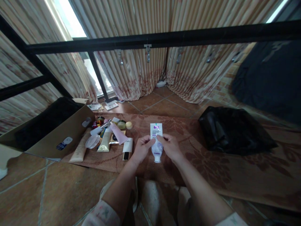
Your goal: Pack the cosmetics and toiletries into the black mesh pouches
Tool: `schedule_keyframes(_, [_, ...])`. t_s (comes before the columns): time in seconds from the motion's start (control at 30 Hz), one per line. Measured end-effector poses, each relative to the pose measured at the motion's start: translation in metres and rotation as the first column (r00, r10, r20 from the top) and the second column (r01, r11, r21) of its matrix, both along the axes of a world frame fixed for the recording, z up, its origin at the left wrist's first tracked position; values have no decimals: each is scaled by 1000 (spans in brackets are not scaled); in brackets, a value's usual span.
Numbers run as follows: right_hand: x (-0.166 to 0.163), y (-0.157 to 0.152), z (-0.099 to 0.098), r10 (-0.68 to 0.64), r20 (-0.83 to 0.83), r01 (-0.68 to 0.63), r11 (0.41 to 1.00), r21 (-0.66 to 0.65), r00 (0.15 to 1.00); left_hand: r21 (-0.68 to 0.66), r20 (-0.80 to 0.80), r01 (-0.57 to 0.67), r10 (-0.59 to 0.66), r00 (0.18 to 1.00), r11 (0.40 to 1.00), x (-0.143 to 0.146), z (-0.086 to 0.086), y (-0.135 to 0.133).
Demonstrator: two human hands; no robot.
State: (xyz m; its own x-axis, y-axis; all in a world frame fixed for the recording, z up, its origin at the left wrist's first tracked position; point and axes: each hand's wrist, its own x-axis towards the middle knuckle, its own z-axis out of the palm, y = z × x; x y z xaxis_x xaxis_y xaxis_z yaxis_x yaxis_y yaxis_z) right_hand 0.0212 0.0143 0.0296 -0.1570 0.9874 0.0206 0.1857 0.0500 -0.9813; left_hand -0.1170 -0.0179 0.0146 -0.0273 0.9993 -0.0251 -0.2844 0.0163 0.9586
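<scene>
Above the near edge of the brown patterned rug (178, 131), a small white plastic tube with a flat crimped top and a round white cap (156, 141) is held upright between both hands, cap pointing down. Its smooth, glossy skin carries a purple mark near the top and small purple lettering lower down, too fine to read. The left hand (141, 149) pinches the tube's left side with thumb and curled fingers; the right hand (171, 147) closes on the right side the same way, so each hand is mostly closed around the one tube.

Toward the rug's left edge lies a loose heap of cosmetics: a cream squeeze tube (105, 140), a pale pink soft tube (118, 133), a long beige tube (80, 150), a white tube with a gold-banded cap (127, 149), a clear round lid (92, 142) and two small round jars (124, 125), with more pieces behind that are hard to separate. Just beside the heap, off the rug's left edge, an open brown cardboard box (56, 135) lies on the terracotta floor tiles (47, 188). At the rug's right edge sits one shiny black plastic bag (232, 131), crumpled. Striped beige curtains (141, 62) hang behind.
</scene>
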Motion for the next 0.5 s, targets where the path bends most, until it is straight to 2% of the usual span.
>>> schedule_keyframes(0.2, [-3, 0, 4, -109, -127, 103, 993, -56, 986, -3, -71, 76, -76, 995, 997, 5, -1, -2])
schedule_keyframes(0.4, [-3, -1, 6, -103, -187, 87, 992, -88, 977, 66, -115, -47, 55, 992, 997, 5, 2, 1])
schedule_keyframes(0.5, [-4, -2, 6, -90, -143, 83, 995, -56, 986, 73, -131, -53, 63, 989, 996, 4, 3, 2])
